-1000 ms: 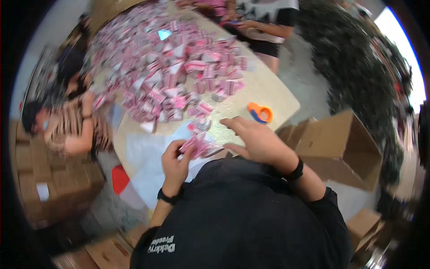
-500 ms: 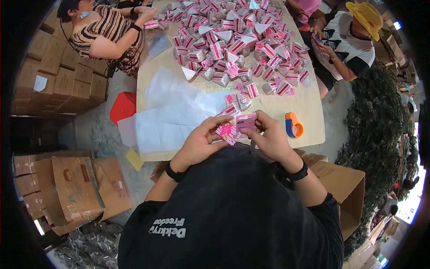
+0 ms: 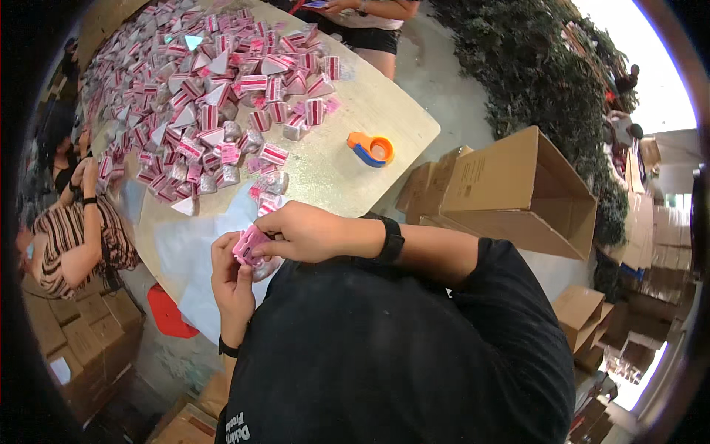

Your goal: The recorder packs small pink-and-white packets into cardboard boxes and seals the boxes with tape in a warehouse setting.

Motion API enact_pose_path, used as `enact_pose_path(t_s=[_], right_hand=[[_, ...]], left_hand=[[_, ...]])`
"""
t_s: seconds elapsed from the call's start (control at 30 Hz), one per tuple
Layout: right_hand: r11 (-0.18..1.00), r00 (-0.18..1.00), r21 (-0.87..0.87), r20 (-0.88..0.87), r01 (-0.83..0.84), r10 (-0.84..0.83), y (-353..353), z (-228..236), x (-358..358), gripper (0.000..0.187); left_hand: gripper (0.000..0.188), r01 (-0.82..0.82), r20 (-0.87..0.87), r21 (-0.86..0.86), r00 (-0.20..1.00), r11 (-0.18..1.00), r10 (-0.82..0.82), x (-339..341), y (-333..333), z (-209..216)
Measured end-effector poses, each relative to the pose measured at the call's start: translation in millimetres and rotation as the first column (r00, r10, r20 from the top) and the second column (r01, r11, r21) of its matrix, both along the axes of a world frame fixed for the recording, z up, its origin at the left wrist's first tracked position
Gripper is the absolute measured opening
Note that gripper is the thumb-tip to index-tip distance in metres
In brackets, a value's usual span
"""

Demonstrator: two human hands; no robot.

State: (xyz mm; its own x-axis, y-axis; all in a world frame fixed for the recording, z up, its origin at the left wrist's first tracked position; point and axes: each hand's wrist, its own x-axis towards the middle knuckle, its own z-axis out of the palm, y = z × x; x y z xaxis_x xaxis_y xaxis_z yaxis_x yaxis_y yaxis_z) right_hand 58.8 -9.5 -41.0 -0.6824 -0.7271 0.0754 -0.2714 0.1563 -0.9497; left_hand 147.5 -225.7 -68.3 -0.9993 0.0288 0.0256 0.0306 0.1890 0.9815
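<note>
A small pink striped box (image 3: 248, 244) is pinched between both of my hands just above my chest. My left hand (image 3: 231, 277) cups it from below with the fingers curled up. My right hand (image 3: 299, 231) grips its top edge; a black band sits on each wrist. A clear wrapped piece (image 3: 265, 268) shows under the box. Beneath my hands lies a white sheet (image 3: 188, 255) on the near edge of the pale oval table (image 3: 347, 159). A large heap of pink and white triangular boxes (image 3: 200, 96) covers the table's far half.
An orange and blue tape dispenser (image 3: 372, 149) lies on the table to my right. An open cardboard carton (image 3: 518, 196) stands on the floor at right. A person in a striped top (image 3: 74, 233) sits at left, another person (image 3: 362, 22) beyond the table. Stacked cartons (image 3: 81, 333) line the left floor.
The camera has swung, so the table now sits up and left. My hands stay together on the pink box, drawn closer to my chest.
</note>
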Motion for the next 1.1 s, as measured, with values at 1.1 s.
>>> enact_pose_path(t_s=[1.1], right_hand=[[0.965, 0.892, 0.235, -0.403, -0.114, 0.203, -34, -24, -26, 0.065]], left_hand=[[0.020, -0.102, 0.470, 0.454, 0.871, 0.885, -0.141, -27, -4, -39]])
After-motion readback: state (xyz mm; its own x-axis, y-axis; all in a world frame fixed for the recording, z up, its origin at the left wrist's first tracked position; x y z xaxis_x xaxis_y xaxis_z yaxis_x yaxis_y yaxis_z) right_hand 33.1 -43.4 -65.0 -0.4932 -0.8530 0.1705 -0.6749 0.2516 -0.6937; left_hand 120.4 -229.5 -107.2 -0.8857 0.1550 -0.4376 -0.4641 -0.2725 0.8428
